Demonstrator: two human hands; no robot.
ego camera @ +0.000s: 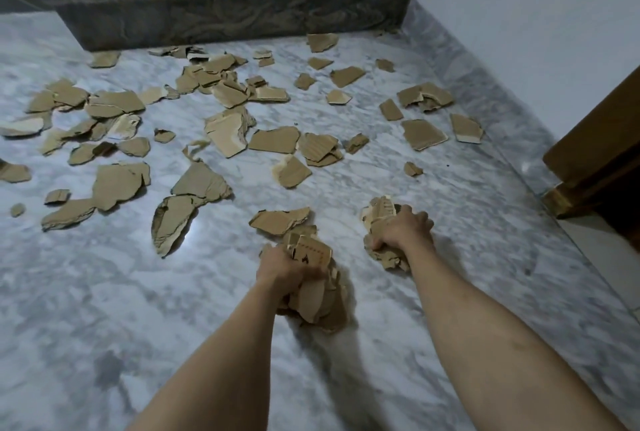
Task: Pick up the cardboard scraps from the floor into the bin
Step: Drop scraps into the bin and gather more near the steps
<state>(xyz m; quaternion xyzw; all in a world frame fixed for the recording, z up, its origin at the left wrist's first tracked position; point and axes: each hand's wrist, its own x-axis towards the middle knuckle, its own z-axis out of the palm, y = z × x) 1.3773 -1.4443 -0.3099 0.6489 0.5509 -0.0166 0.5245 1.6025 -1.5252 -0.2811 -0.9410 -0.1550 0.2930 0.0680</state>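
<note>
My left hand (282,266) grips a thick bunch of torn cardboard scraps (317,295) just above the marble floor, near the middle of the view. My right hand (403,229) grips a second bunch of scraps (379,214) a little further right. One loose scrap (278,221) lies just ahead of my left hand. Several more brown scraps (225,132) are scattered across the floor towards the step. No bin is in view.
A dark stone step (228,11) runs across the far side. A white wall (519,32) borders the floor on the right, with a brown wooden door frame (599,153) at the right edge. Bare marble floor (104,309) lies near me.
</note>
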